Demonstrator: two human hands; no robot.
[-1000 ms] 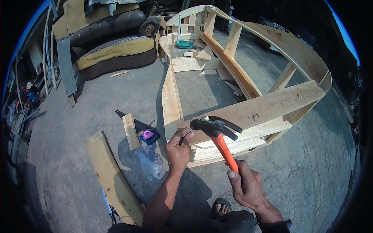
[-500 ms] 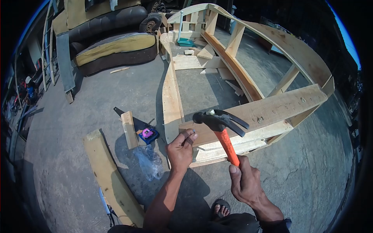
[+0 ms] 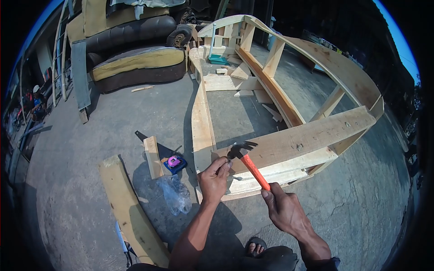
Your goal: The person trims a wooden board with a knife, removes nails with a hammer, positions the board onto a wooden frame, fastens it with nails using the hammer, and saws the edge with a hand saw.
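A claw hammer (image 3: 254, 170) with a black head and an orange handle is gripped near its end by my right hand (image 3: 287, 210). Its striking face is down at the fingertips of my left hand (image 3: 214, 180). Those fingers pinch a small nail, mostly hidden now, against the near end of a wide wooden board (image 3: 294, 140). This board forms part of a large curved wooden frame (image 3: 203, 122) standing on the ground. Paler wood strips (image 3: 289, 169) run below the board on my side.
To the left lie a handsaw (image 3: 141, 135), a short wood block (image 3: 153, 156), a pink-and-blue tape measure (image 3: 173, 161), a plastic bag (image 3: 175, 194) and a long padded piece (image 3: 131, 207). A worn sofa (image 3: 135, 67) stands behind. Wood offcuts (image 3: 242, 71) lie inside the frame.
The hammer head has come down from above the board to my left fingertips. My left hand keeps its pinch at the board's end. The view has tilted slightly.
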